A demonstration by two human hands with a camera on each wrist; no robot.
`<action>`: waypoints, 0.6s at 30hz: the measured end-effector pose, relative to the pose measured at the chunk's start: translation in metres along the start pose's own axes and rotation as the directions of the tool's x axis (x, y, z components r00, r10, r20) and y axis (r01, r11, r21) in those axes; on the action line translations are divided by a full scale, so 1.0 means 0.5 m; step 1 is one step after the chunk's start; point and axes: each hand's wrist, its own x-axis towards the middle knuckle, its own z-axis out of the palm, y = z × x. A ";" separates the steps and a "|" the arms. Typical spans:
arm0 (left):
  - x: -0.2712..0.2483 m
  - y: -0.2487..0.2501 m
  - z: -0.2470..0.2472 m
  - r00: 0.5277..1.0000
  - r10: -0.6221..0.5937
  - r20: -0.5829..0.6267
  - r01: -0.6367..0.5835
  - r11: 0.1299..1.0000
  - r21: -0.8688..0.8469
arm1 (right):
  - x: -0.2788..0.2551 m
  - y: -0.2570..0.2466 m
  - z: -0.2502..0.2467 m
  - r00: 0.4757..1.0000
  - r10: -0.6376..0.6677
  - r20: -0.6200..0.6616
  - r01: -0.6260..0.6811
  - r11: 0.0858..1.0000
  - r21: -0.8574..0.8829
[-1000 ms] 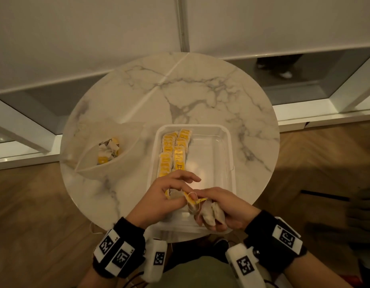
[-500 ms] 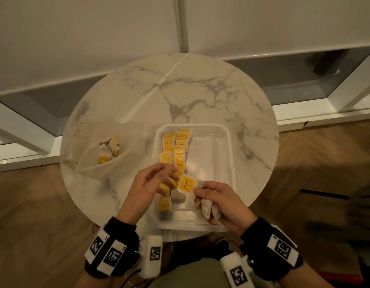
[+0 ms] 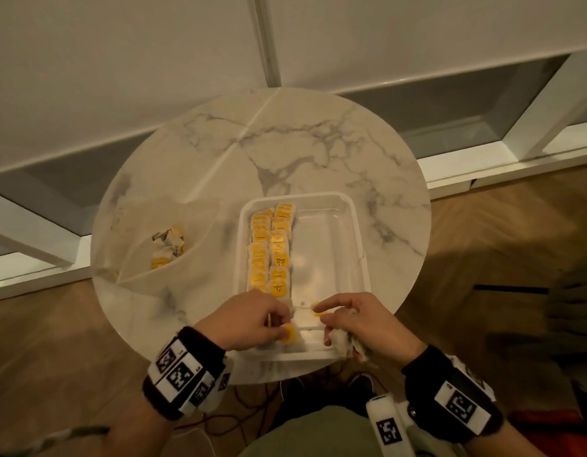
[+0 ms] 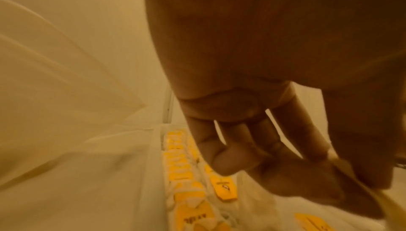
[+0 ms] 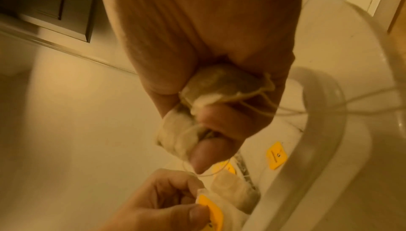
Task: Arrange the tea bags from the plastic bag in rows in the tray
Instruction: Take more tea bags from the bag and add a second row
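Two rows of yellow-tagged tea bags [image 3: 272,249] along the left side of the clear tray [image 3: 358,245] at centre frame, more tea bags in the plastic bag [image 3: 166,245] at middle left of the round marble table [image 3: 318,143]. At the tray's near end, lower centre: left hand [image 3: 249,319] pinching one yellow-tagged tea bag [image 3: 288,334]. Just right of it, right hand [image 3: 361,321] pinching a yellow tag [image 3: 316,311], fingers curled round a bunch of loose tea bags [image 5: 211,92].

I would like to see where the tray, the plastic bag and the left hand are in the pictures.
tray [image 3: 359,225], head view, on its clear right wall.
plastic bag [image 3: 130,225], head view, on its clear film left of the tea bags inside.
left hand [image 3: 249,319], head view, on the back of the hand.
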 end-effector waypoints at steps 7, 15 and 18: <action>0.044 0.009 0.023 0.987 -0.080 -0.138 0.106 0.975 0.197 | 0.001 0.033 0.009 0.998 -0.042 -0.053 0.030 0.976 -0.216; 0.059 -0.005 0.019 0.922 -0.174 -0.345 0.249 0.950 0.187 | -0.004 0.042 0.013 0.995 -0.046 -0.091 0.020 0.963 -0.267; 0.060 -0.007 0.018 0.912 -0.207 -0.353 0.274 0.950 0.152 | -0.009 0.037 0.016 0.995 -0.031 -0.100 0.004 0.965 -0.262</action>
